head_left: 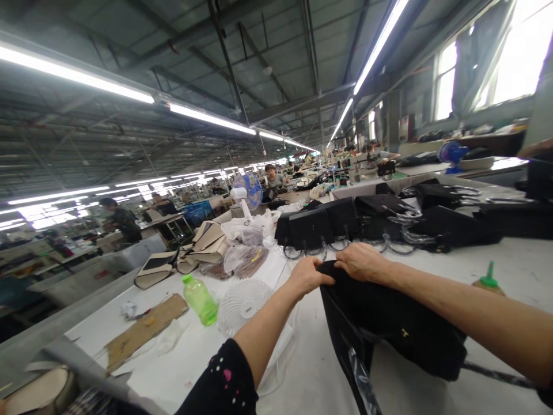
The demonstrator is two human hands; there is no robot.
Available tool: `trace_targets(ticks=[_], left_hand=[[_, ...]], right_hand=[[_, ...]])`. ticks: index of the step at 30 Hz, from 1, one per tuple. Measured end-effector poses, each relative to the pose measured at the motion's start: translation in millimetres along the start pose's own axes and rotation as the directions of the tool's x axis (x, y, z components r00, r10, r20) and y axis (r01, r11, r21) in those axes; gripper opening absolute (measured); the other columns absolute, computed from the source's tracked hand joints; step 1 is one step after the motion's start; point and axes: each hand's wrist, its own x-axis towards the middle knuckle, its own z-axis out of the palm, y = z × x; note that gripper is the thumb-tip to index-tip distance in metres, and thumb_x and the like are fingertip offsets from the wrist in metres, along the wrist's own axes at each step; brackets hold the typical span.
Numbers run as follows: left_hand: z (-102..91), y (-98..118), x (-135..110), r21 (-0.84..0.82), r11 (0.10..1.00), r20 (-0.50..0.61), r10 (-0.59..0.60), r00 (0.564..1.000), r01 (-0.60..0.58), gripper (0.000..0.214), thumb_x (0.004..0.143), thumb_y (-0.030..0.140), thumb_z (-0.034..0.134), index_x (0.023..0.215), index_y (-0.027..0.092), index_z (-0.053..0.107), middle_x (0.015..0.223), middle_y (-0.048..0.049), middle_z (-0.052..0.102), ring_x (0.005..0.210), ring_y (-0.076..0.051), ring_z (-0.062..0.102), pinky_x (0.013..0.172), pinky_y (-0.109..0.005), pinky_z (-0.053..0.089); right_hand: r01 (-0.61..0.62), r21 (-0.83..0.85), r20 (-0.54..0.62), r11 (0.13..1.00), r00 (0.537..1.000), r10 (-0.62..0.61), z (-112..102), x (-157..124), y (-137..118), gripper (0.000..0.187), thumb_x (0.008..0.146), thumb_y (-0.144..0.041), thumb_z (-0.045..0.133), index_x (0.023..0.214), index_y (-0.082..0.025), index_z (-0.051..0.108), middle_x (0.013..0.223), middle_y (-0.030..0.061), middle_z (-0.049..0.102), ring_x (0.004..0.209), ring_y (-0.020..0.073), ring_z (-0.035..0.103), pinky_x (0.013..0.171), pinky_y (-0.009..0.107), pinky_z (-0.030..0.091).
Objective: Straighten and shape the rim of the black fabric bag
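Note:
A black handbag (389,328) lies on the white worktable (510,265) in front of me. My left hand (307,275) is closed on the bag's top edge at its left corner. My right hand (360,260) grips the same top edge just to the right, fingers curled over it. A strip of clear plastic (360,374) hangs down the bag's near side.
A row of finished black handbags (341,222) with wrapped handles lies beyond my hands. To the left lie a white fan (244,305), a green bottle (200,300), cardboard (144,328) and beige bags (207,239). A green-capped glue bottle (489,282) stands at right. People work at far tables.

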Motion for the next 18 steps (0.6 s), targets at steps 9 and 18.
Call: trace_targets(ticks=[9, 18], left_hand=[[-7.0, 15, -11, 0.142, 0.987, -0.022, 0.082, 0.996, -0.079, 0.018, 0.079, 0.018, 0.057, 0.083, 0.017, 0.075, 0.086, -0.0084, 0.077, 0.088, -0.026, 0.071, 0.072, -0.03, 0.047], [1.5, 7, -3, 0.252, 0.966, -0.069, 0.084, 0.994, -0.064, 0.032, 0.089, 0.021, 0.049, 0.11, 0.015, 0.072, 0.116, -0.0141, 0.076, 0.112, -0.03, 0.069, 0.097, -0.037, 0.052]], right_hand=[[-0.057, -0.031, 0.017, 0.998, 0.998, 0.057, -20, -18, 0, 0.035, 0.108, -0.042, 0.051, 0.102, -0.016, 0.073, 0.095, 0.0066, 0.076, 0.093, 0.0219, 0.074, 0.089, 0.044, 0.059], [-0.093, 0.068, 0.034, 0.993, 0.995, 0.091, -6, 0, 4, 0.037, 0.107, -0.047, 0.052, 0.102, -0.016, 0.073, 0.1, 0.0074, 0.076, 0.098, 0.0229, 0.073, 0.093, 0.047, 0.058]])
